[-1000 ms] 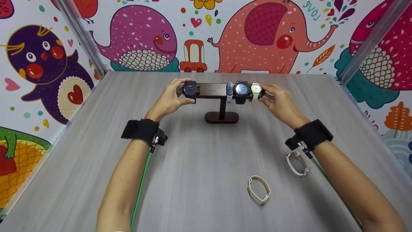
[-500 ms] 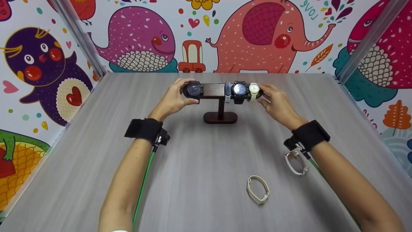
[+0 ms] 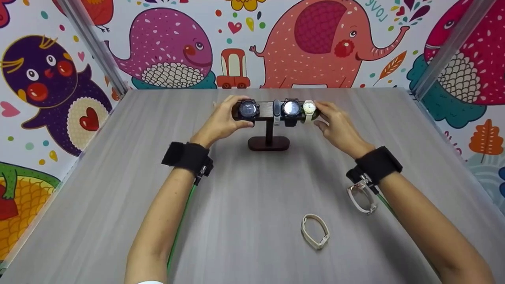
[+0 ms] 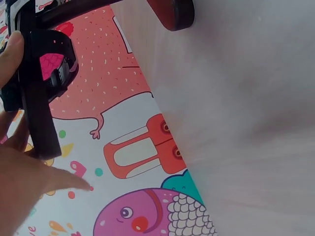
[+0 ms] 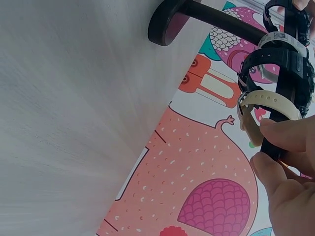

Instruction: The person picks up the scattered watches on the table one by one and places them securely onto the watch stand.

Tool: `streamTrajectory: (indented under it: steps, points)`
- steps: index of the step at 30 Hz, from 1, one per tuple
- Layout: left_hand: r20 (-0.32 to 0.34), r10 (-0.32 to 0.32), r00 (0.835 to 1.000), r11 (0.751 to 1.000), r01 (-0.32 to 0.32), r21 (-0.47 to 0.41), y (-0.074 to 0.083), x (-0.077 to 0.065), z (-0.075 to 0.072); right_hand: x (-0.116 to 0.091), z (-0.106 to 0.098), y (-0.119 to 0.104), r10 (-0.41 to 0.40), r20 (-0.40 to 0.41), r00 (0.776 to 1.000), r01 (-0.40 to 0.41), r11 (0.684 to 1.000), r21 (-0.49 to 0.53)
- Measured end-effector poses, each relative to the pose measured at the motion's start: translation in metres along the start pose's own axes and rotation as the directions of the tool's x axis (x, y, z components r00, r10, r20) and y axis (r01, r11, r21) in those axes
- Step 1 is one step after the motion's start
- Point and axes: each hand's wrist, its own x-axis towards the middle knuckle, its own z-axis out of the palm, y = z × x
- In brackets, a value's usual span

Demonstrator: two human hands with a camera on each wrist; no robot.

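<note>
A dark wooden watch stand (image 3: pixel 268 143) stands on the table, several watches looped round its crossbar. My left hand (image 3: pixel 221 124) grips a black round-faced watch (image 3: pixel 248 109) on the bar's left part. In the left wrist view, the bar's end (image 4: pixel 44 132) sticks out past that watch's strap. My right hand (image 3: pixel 341 128) pinches the bar's right end, fingertips right beside a cream watch (image 3: pixel 309 107). Left of the cream one hang another black watch (image 3: pixel 291 107) and a slim band with a grey-blue face (image 3: pixel 277 108). The right wrist view shows the cream strap (image 5: pixel 271 101) hanging round the bar.
Nearer on the grey table (image 3: pixel 236 221) lie a cream looped band (image 3: pixel 315 232) and a white strap watch (image 3: pixel 361 198), the latter close to the right forearm. Cartoon-printed walls (image 3: pixel 173 43) stand behind and at the sides. Green cables (image 3: pixel 181 228) run along the forearms.
My left hand has slid the black watch to the right along the bar, closer to the slim band. The right hand stays at the bar's right end; the head view has shifted slightly.
</note>
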Motion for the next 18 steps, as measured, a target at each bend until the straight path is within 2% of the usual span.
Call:
streamTrajectory:
  steps: [4,11,18]
  points:
    - [-0.011,0.033,0.999,0.998,-0.032,0.061,0.005,0.002,0.005,0.000,0.000,0.000,-0.010,-0.006,1.000,0.010,1.000,-0.020]
    - [-0.025,0.046,0.999,0.985,-0.041,0.167,0.012,0.003,0.011,-0.001,-0.001,0.000,-0.012,-0.005,1.000,0.011,0.999,-0.034]
    - [-0.015,0.087,0.996,0.977,-0.082,0.195,0.018,0.003,0.015,-0.001,-0.001,0.000,-0.015,0.006,1.000,0.015,0.999,-0.049]
